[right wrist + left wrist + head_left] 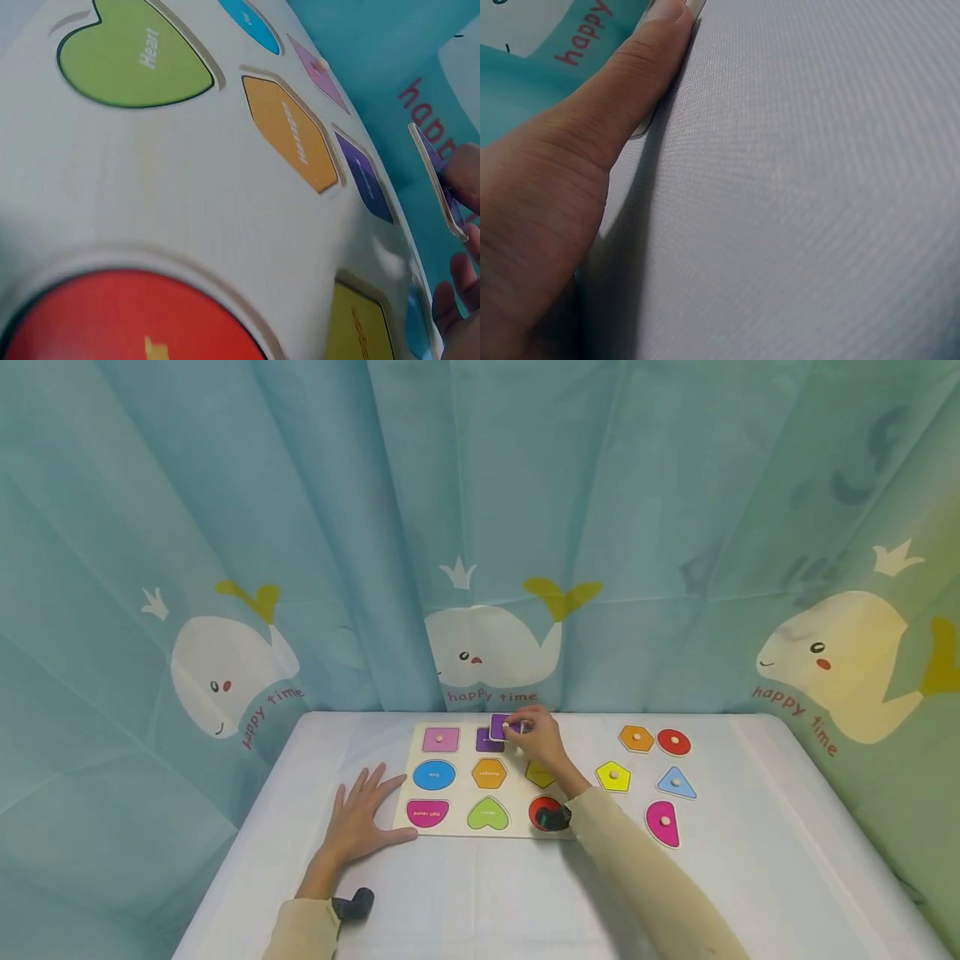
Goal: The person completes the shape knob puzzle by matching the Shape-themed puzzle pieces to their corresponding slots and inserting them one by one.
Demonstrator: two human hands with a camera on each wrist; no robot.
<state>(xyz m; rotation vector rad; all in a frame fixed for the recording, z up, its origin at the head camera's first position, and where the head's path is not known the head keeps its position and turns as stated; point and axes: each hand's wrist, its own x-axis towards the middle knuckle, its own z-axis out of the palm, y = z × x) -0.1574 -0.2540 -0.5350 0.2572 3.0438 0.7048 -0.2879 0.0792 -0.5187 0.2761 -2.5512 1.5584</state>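
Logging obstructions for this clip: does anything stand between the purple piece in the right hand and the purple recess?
Nothing visible does: the right hand holds the purple piece raised off the board, and the right wrist view shows the purple recess uncovered.

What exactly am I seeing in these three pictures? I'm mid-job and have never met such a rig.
There's no robot: a person works bare-handed. The wide picture comes from a head-worn camera; the two close ones from cameras on the left and right wrists. On the white table lies a shape-puzzle board with a pink four-sided piece seated in it. Loose, to the right, are an orange hexagon, red round piece, yellow pentagon, blue triangle and magenta half-round. The right hand pinches a purple four-sided piece, raised off the board. The left hand lies spread at the board's left edge.
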